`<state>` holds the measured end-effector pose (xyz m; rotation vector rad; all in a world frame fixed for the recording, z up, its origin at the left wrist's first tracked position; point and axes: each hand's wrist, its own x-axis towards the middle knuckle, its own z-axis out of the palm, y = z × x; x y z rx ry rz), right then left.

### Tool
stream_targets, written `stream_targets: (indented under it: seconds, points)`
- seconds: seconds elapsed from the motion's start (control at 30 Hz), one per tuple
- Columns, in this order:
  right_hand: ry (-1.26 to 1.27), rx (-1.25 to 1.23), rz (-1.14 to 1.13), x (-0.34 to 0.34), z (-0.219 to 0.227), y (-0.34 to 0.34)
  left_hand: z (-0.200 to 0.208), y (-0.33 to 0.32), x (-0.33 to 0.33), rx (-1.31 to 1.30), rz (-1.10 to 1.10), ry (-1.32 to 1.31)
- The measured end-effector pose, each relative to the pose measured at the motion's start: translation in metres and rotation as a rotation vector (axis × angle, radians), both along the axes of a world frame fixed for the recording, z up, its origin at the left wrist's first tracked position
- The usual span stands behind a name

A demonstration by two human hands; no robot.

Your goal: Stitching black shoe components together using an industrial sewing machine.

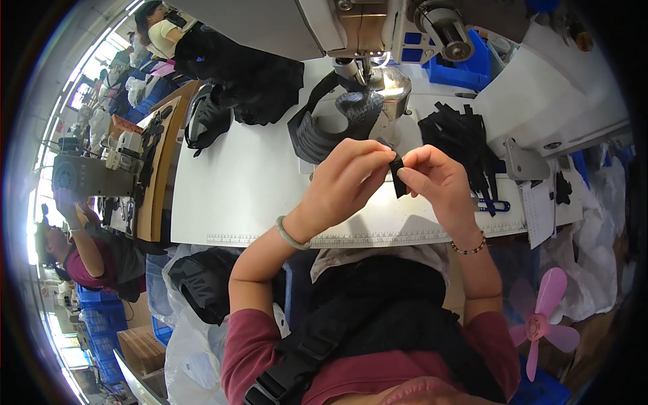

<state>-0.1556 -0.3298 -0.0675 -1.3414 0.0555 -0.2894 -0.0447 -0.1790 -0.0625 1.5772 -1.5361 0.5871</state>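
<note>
Between my two hands, over the white table, is a short black strip of webbing or fabric. My left hand pinches its upper end with thumb and fingers. My right hand grips its right edge, thumb and fingertips closed. Just beyond my hands stands the sewing machine's needle and presser foot. A curved dark grey mesh piece lies under the needle area, left of the metal arm. To the right is a pile of black strips.
Small blue-handled thread snips lie at the table's right. Black fabric pieces and a black pouch-like piece sit at the far left. A blue bin stands at the back right. A pink fan is near my right elbow. Other people work at the left.
</note>
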Motion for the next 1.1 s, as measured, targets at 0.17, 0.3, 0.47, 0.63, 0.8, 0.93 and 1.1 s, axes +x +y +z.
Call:
stream_targets:
  seconds: [0.17,0.3,0.47,0.63,0.8,0.93,1.1]
  points:
    - [-0.228,-0.303,-0.188,0.002,-0.013,0.008,-0.002,0.001,-0.013,0.045,-0.319,1.164]
    - [-0.251,-0.304,-0.212,0.005,-0.015,0.012,-0.003,0.002,-0.011,0.042,-0.308,0.923]
    - [-0.228,-0.310,-0.211,0.007,-0.017,0.011,-0.009,0.006,-0.004,0.115,-0.186,0.823]
    - [-0.237,-0.340,-0.215,0.008,-0.018,0.010,-0.009,0.005,-0.003,0.133,-0.168,0.831]
    - [-0.224,-0.301,-0.214,0.010,-0.019,0.012,-0.015,0.001,-0.002,0.036,-0.149,0.799]
    - [-0.211,-0.334,-0.201,0.010,-0.018,0.012,-0.014,0.003,-0.001,0.053,-0.153,0.800]
    - [-0.277,-0.306,-0.201,0.016,-0.021,0.015,-0.007,0.005,-0.011,0.007,-0.203,1.207]
